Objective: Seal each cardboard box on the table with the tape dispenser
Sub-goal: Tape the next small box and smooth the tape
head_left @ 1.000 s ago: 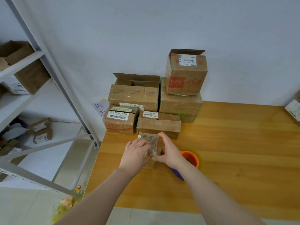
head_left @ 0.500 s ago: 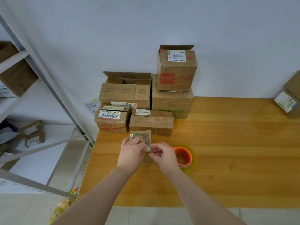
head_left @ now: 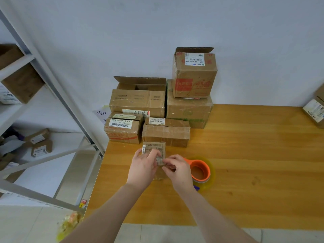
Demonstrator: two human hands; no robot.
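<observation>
**Wooden table, one small box between two hands**

Pale wood makes up the table (head_left: 254, 155), which is pushed against a white wall (head_left: 157, 32). Taking the small box (head_left: 154, 147) as the centre of the dial, both hands come in from six o'clock. The left hand (head_left: 142, 170) grips the box's nine o'clock side, its fingers curled up over the top face. The right hand (head_left: 179, 171) is curled too, and its fingertips (head_left: 166, 161) pinch at a glossy patch on the box's top. I cannot tell whether that patch is tape. Printed labels show on the far part of the box, beyond the knuckles.

At about four o'clock, just beside the right hand and partly behind it, the tape dispenser (head_left: 201, 170) lies on the wood, an orange core inside a clear yellowish roll. No hand holds it, and I cannot tell whether the right hand touches it.

At twelve o'clock a cluster of cartons stands against the wall. A long box (head_left: 165, 133) is nearest and a labelled box (head_left: 122, 130) sits at eleven. Behind them are an open box (head_left: 138, 100), flaps up, and a large box (head_left: 189, 111), which carries a red-printed box (head_left: 193, 76) with one flap raised.

Far out at two o'clock, another carton (head_left: 315, 109) sits at the table's edge. A grey metal rack (head_left: 52, 76) at nine to ten o'clock holds more cartons. A yellow bag (head_left: 70, 223) lies on the floor at seven.
</observation>
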